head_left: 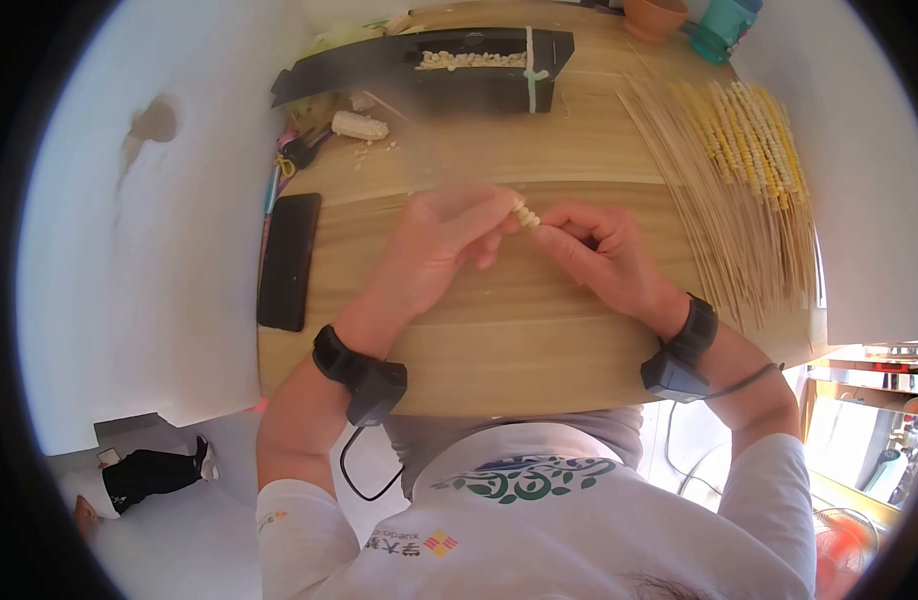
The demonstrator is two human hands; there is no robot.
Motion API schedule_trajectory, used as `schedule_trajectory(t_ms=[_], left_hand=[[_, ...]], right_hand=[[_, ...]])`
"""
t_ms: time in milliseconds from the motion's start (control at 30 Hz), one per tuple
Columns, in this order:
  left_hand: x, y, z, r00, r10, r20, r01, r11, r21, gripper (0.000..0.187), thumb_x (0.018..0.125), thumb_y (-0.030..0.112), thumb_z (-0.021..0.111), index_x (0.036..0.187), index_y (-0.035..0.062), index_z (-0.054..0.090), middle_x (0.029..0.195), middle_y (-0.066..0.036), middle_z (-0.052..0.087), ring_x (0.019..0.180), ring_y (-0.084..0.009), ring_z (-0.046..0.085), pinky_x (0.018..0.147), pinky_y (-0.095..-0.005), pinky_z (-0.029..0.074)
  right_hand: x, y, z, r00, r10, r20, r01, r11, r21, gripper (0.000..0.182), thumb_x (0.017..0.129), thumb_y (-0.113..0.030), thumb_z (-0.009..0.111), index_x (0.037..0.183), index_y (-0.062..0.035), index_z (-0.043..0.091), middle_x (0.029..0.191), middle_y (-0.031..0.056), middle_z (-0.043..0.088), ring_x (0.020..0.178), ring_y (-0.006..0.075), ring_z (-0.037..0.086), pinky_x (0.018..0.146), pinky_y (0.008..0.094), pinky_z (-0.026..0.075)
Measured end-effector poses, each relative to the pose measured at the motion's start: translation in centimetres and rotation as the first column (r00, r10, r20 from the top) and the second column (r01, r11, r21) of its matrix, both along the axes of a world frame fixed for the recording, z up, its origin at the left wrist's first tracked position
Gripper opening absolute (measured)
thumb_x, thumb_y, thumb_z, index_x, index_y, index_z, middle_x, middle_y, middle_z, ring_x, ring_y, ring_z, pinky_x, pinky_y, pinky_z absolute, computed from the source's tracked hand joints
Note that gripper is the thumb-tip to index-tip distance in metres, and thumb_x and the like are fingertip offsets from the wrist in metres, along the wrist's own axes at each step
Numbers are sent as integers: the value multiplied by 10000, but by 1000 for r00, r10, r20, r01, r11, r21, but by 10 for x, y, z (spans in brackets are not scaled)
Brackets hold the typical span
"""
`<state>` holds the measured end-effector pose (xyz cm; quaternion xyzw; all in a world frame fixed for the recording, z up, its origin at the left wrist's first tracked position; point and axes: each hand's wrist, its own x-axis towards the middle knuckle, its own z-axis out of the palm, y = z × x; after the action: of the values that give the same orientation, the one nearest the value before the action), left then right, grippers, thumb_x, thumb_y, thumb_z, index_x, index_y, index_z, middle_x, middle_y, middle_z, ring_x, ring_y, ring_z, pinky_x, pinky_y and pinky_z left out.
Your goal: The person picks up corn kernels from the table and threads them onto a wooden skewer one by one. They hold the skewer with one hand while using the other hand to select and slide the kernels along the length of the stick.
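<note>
Over the middle of the table, a short row of pale corn kernels [526,214] spans the space between my two hands. My left hand [444,240] pinches the upper-left end of the row with thumb and fingers. From the other side, my right hand [604,255] is closed in a pinch at the lower-right end. Any stick running through the kernels is hidden or too thin to make out. Right of my hands, thin wooden skewers [724,225] are spread out, and several skewers strung with yellow and white kernels [754,140] lie over their upper part.
At the back stands a black box [499,95] holding loose kernels [469,61]. A pale corncob [360,126] lies left of it, near scissors [301,150]. A dark phone [289,262] rests on the left edge. Back right are an orange bowl [655,18] and a teal container [725,30].
</note>
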<state>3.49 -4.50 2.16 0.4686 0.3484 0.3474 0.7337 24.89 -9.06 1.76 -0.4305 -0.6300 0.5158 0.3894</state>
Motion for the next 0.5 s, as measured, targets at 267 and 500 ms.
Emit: schedule_trajectory(t_ms=[267,500], left_hand=[[-56,42,7,889,379,-256,-251,873,418,173,922,156,641,1019,19,682,826,-9,650,653,-52,513,587,-204,407],[-51,38,-4,764,293,-575,122,809,575,129,854,90,697,968,30,691,789,17,614,668,-60,493,626,-210,402]], right_hand=[[2,3,-5,997,-68,-22,67,997,-32,208,976,-189,576,875,-8,589,623,-105,410,582,2,298,485,216,240],[3,2,-6,997,-81,12,81,996,-42,206,969,-179,587,870,1,587,603,-101,397,567,5,285,473,221,229]])
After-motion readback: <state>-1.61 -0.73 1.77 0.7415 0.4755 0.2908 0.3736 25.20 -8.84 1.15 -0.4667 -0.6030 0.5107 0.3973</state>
